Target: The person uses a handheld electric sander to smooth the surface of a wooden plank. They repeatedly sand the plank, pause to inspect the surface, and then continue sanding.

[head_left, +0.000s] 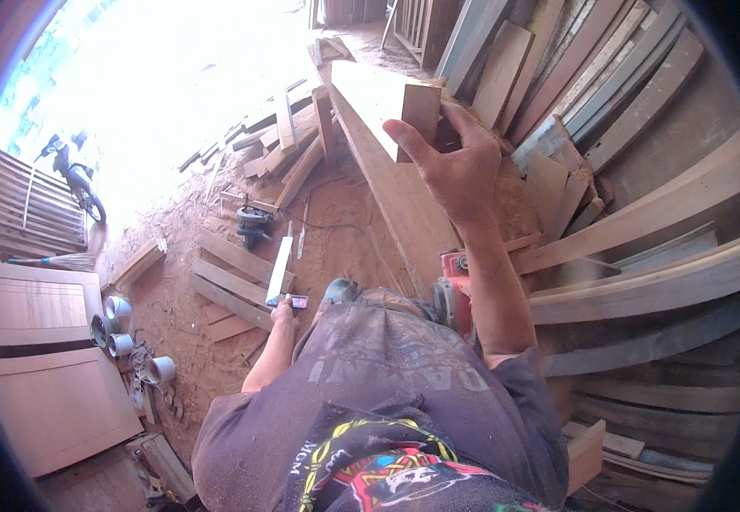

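My right hand (469,169) is raised and closed on the near end of a wooden board (421,111). Its thumb lies at one side of the end and the fingers bend round the other. Strong light bleaches the board's upper face. Lower on the left, my left hand (282,312) is closed on a try square (280,266), whose pale blade points away from me. Between my arms a long thick plank (395,200) slopes away over the floor. A red power tool (453,286) rests by its near end, partly hidden by my right forearm.
Loose boards (237,273) lie on the sawdust-covered floor, near a dark power tool (255,224) with a cord. Timber (651,282) is stacked along the right. Panels (46,392), several grey pipe pieces (117,311), a broom (63,260) and a motorcycle (80,175) stand at left.
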A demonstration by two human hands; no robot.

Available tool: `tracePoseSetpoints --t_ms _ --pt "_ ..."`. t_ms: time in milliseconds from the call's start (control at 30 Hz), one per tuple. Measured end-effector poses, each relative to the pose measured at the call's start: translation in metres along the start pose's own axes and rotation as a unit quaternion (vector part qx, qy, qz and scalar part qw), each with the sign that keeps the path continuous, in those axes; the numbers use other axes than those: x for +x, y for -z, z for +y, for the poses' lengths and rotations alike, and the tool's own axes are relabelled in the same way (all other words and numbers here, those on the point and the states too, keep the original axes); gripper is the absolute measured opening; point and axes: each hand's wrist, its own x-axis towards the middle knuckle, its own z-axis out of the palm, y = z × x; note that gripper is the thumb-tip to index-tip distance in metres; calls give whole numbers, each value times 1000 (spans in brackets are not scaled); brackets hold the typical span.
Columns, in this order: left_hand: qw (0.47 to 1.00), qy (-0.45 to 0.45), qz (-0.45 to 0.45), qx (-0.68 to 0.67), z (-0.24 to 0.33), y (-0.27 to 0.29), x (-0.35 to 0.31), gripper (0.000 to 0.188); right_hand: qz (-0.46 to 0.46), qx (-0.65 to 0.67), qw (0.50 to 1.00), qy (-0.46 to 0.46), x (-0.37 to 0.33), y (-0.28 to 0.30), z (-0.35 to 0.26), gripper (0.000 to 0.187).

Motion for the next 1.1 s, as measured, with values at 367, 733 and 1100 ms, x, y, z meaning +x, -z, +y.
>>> tracePoseSetpoints --t_ms 367,733,1100 --pt "1000 12 -5 -16 13 -20 -21 25 23 -3 1000 20 -2 2 12 58" --pt "997 31 -68 -36 27 -28 -16 22 2 -1 1000 -8 -2 7 2 56" --pt "998 32 -56 -8 17 -19 0 28 -5 -23 999 30 -5 4 10 63"
